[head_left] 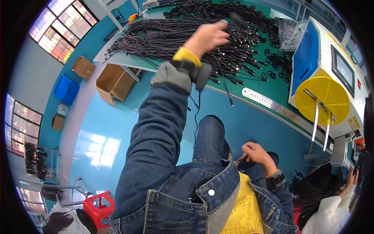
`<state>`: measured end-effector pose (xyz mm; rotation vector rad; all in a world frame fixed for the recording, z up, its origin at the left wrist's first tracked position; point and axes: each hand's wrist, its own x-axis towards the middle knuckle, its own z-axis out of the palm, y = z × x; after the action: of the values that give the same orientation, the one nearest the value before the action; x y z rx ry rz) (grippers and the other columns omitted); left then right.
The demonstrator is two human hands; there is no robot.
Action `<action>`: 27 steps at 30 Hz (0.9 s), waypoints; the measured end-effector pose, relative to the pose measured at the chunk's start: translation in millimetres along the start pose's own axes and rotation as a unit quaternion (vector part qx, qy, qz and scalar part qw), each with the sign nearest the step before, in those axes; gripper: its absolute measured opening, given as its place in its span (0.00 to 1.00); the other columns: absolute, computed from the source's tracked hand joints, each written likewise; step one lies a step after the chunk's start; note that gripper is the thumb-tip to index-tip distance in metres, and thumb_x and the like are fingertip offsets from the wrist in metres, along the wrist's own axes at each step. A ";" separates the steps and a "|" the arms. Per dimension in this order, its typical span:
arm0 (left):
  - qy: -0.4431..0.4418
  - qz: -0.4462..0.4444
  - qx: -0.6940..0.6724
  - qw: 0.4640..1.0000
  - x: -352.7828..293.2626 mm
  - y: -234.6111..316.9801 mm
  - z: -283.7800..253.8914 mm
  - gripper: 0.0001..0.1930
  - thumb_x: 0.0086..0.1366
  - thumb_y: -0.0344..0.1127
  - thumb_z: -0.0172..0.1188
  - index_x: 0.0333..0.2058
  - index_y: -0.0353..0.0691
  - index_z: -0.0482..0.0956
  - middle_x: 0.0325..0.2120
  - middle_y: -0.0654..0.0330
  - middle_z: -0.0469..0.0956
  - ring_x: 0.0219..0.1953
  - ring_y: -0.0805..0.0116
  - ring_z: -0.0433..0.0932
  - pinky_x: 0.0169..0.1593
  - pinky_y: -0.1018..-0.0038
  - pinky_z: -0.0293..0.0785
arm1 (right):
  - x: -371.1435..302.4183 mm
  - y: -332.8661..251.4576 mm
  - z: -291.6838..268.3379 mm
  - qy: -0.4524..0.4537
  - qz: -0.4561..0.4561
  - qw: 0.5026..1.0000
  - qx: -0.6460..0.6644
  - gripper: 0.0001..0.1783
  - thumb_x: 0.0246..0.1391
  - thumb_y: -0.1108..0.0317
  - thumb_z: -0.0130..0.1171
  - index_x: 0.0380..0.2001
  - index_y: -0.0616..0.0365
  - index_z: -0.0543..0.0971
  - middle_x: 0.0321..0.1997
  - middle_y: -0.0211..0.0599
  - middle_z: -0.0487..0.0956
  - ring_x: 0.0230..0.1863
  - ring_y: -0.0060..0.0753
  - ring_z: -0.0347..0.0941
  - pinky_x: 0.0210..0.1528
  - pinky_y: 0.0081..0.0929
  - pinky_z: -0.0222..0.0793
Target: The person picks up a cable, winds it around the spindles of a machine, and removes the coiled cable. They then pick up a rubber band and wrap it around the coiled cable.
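Note:
My left hand point(209, 38) is stretched out over a wide bundle of black cables point(156, 33) on the table, its fingers spread. Just beyond the fingertips a dark, motion-blurred thing point(236, 18) shows, apart from the hand; it may be a coiled cable. Many metal plug ends point(233, 54) of the cables point right, below and beside this hand. My right hand point(255, 153) is low over my lap, its fingers curled together. Whatever it may hold is hidden.
A green-topped table point(257, 84) carries a steel ruler point(272, 105) along its near edge. At right stands a white-and-blue machine with a yellow disc point(323, 97) and two metal prongs. Black ties point(278, 62), a clear plastic bag point(290, 35) and a cardboard box point(115, 84) are around. Another person point(331, 206) sits lower right.

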<state>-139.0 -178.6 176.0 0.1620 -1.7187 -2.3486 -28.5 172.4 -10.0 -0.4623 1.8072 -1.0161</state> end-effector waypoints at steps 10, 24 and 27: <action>0.565 -0.016 0.558 0.607 -72.7 -82.6 -244.1 0.29 0.47 0.56 0.60 0.25 0.26 0.74 0.24 0.42 0.76 0.30 0.46 0.76 0.33 0.58 0.71 | 2.2 28.0 -2.6 0.036 -0.043 0.998 0.001 0.14 0.50 0.61 0.52 0.31 0.62 0.74 0.22 0.35 0.76 0.19 0.23 0.70 0.22 0.22 0.67; 0.107 0.005 -0.004 0.994 -123.0 -9.1 -130.0 0.18 0.66 0.43 0.41 0.21 0.41 0.68 0.12 0.65 0.64 0.16 0.71 0.64 0.22 0.74 0.64 | -4.9 19.8 3.2 0.031 -0.052 0.998 -0.009 0.14 0.48 0.62 0.54 0.32 0.63 0.75 0.24 0.35 0.77 0.22 0.22 0.72 0.26 0.21 0.67; 0.001 0.090 -0.097 0.991 -169.6 -8.4 -29.8 0.17 0.67 0.43 0.41 0.24 0.39 0.68 0.18 0.63 0.67 0.22 0.71 0.65 0.28 0.76 0.65 | -3.3 -2.2 10.2 0.114 -0.210 0.969 0.056 0.15 0.52 0.64 0.51 0.40 0.62 0.71 0.32 0.34 0.77 0.28 0.25 0.73 0.31 0.21 0.68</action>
<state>30.8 -162.1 151.4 -0.0236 -1.4276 -2.3609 -18.2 168.9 -8.2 -0.7016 1.8807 -1.5078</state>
